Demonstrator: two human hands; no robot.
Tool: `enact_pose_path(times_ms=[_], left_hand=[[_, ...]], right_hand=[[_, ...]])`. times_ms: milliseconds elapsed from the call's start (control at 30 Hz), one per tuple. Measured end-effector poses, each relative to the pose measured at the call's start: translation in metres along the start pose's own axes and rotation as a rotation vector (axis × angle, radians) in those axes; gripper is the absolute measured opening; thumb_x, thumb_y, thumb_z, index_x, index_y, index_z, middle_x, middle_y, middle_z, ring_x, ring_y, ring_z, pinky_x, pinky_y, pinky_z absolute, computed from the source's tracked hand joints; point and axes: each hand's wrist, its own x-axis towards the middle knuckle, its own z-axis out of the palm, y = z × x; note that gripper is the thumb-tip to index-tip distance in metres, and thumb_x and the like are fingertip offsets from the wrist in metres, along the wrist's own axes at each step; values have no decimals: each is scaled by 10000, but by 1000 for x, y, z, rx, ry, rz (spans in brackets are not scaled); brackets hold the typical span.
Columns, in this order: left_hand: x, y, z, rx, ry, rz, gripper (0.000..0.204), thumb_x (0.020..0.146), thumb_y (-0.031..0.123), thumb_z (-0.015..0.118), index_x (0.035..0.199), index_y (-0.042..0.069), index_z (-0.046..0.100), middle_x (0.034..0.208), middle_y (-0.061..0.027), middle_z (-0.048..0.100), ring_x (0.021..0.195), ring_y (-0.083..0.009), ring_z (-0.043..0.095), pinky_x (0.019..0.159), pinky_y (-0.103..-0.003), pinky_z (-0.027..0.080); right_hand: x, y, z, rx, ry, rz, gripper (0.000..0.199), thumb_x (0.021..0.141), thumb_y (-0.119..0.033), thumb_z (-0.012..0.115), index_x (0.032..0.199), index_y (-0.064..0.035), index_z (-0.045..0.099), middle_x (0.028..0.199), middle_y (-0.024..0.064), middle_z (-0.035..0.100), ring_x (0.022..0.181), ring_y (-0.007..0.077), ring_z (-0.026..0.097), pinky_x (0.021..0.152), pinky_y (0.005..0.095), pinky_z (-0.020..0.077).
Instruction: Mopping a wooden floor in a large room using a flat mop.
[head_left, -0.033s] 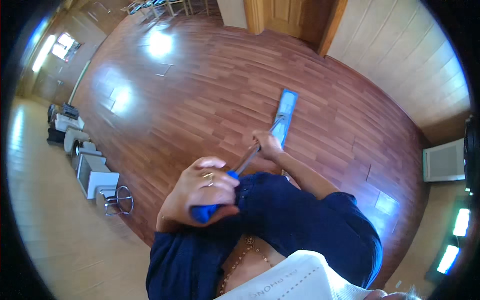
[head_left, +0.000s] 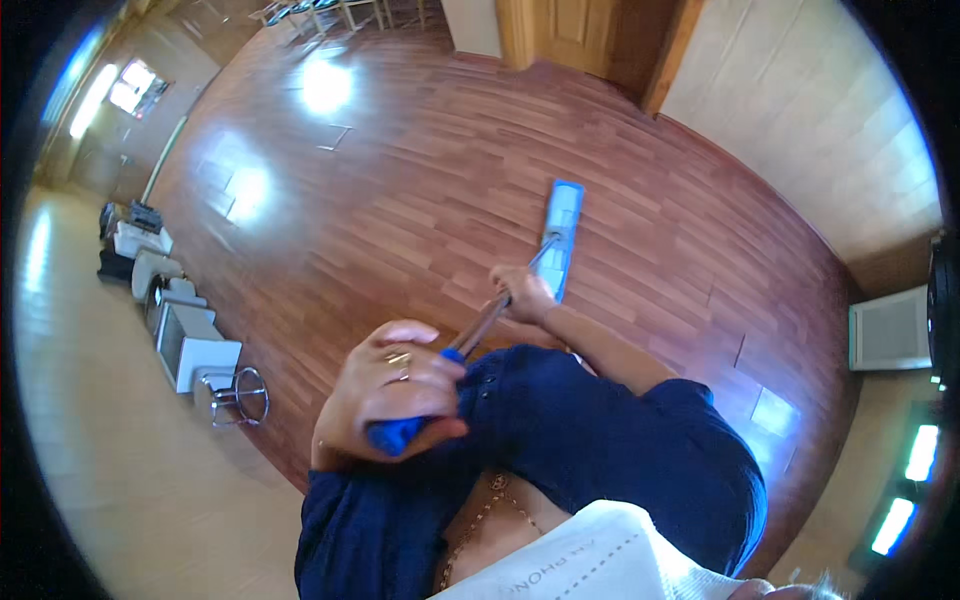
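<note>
A flat mop with a long metallic pole [head_left: 483,326] slants away from me, and its blue rectangular head [head_left: 565,208] lies flat on the wood floor. At the near end, my left hand [head_left: 400,388], with a gold ring on one finger, is closed around the blue grip [head_left: 395,436]. Farther down the pole my right hand [head_left: 526,294] wraps round the shaft, close to the mop head. The right hand hides a short part of the shaft.
Reddish-brown planks [head_left: 420,180] spread around the mop. Along the left wall stand several appliances and a white cabinet [head_left: 195,345], with a chrome-framed stool [head_left: 240,397]. A grey-white box-shaped unit [head_left: 890,330] stands at right. Chairs [head_left: 325,15] and a wooden door [head_left: 570,35] are at the far side.
The mop head and both hands have shifted slightly to the left. Both hands keep their hold on the mop.
</note>
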Motion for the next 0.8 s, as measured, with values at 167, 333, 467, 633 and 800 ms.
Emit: enact_pose_path(times_ms=[167, 333, 467, 633, 800], left_hand=[[-34, 44, -33, -10, 5, -21, 513, 647, 296, 858, 1037, 82, 603, 752, -60, 659, 714, -218, 674, 715, -411, 509], [-66, 95, -12, -122, 146, 176, 366, 740, 148, 780, 1061, 142, 605, 720, -28, 607, 663, -154, 643, 722, -383, 526], [-76, 130, -24, 136, -213, -76, 218, 745, 190, 669, 950, 118, 690, 712, 4, 604, 721, -146, 647, 791, -354, 494], [-99, 134, -10, 209, 80, -213, 173, 673, 128, 669, 837, 118, 723, 700, -8, 629, 732, -162, 666, 808, -401, 474], [-111, 109, 17, 230, 233, -258, 156, 655, 140, 650, 791, 116, 722, 709, -24, 626, 762, -202, 671, 806, -426, 472]], right_hand=[[24, -76, 40, 92, -313, -336, 215, 715, -312, 642, 817, -125, 609, 795, 131, 655, 751, 367, 636, 631, 513, 491], [20, -138, 101, 17, -725, -524, 286, 762, -396, 654, 715, -119, 601, 781, 92, 637, 831, 319, 618, 690, 475, 458], [15, -168, 134, 66, -728, -757, 148, 687, -295, 652, 680, -165, 584, 738, 37, 620, 797, 274, 617, 671, 451, 416], [21, -157, 145, 95, -606, -819, 80, 681, -263, 624, 656, -197, 587, 655, 35, 616, 679, 272, 622, 678, 443, 378], [41, -119, 156, -62, -579, -716, 92, 701, -279, 644, 669, -217, 584, 735, -20, 628, 787, 212, 624, 681, 429, 379]])
